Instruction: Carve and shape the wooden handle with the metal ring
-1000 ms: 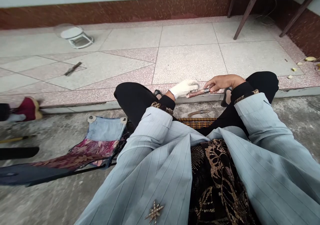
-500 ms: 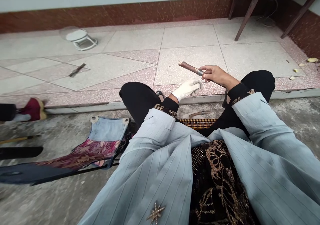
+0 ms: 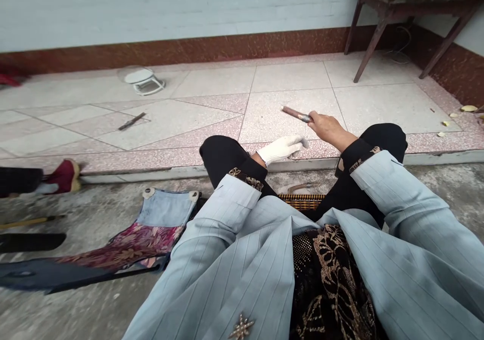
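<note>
My bare right hand (image 3: 325,128) is closed round one end of a short brown stick (image 3: 292,112), which points up and to the left. Silvery wrapping, perhaps wire, circles the stick beside my fingers, and its far tip is pale. My left hand (image 3: 283,149), in a white knitted glove, hovers just below and left of it, apart from the stick. Its fingers are stretched loosely to the right with nothing seen in them. Another dark stick-like piece (image 3: 131,121) lies on the tiled floor to the left.
A small white stool (image 3: 147,82) stands near the wall, and a wooden table (image 3: 381,15) at the back right. On my left are a folding fabric chair (image 3: 166,209) and another person's red shoe (image 3: 68,176). A raised tiled step edge (image 3: 181,171) runs before my knees.
The view has tilted up, showing more wall and the tabletop. My right hand has turned over the stick, its back now upward. My left hand's fingers have straightened a little.
</note>
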`<state>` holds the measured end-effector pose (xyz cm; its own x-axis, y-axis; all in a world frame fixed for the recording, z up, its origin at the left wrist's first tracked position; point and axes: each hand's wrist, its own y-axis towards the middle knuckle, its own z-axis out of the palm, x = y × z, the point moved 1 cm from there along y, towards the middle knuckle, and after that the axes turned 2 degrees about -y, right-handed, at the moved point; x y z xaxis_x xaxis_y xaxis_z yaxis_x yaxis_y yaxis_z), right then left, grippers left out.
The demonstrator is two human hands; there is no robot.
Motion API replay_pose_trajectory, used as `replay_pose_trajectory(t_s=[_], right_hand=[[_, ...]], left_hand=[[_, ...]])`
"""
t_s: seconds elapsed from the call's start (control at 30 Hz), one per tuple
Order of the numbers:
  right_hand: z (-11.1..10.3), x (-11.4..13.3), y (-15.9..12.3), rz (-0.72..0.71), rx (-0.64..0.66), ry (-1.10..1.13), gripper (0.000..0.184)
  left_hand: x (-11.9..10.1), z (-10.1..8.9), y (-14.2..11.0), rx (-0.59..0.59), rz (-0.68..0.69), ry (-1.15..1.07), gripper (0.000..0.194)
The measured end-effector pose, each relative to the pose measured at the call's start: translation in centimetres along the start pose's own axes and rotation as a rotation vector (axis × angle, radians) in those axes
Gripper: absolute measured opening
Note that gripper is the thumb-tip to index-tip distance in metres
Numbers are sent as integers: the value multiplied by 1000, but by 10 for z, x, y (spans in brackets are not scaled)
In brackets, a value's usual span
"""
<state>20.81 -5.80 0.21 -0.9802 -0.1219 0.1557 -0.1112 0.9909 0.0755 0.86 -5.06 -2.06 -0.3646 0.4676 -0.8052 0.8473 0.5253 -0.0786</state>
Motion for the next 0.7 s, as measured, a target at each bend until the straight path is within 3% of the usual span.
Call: replay_pose_trajectory(t_s=[0.17, 0.23, 0.37, 0.43, 0.5, 0.57, 0.7], right_hand=[[-16, -5, 14, -86, 119, -252, 31], [-20, -11, 18, -157, 261, -222, 24], [-21, -16, 14, -322, 653, 163, 25], [-23, -13, 8, -409, 749, 418, 32], [-27, -11, 2, -491, 724, 629, 40], [-31, -11, -1, -492, 588, 748, 42], [-30, -14, 3, -297, 227, 773, 34]], left_hand=[[-4, -29, -2, -27, -13, 188, 27], [-5, -43, 1, -65, -31, 207, 23], [4, -61, 8, -90, -75, 36, 22], [13, -61, 10, -111, -76, -87, 23], [20, -56, 10, -153, -90, -164, 25], [22, -47, 9, -181, -128, -142, 27], [15, -31, 4, -121, -122, 66, 28]])
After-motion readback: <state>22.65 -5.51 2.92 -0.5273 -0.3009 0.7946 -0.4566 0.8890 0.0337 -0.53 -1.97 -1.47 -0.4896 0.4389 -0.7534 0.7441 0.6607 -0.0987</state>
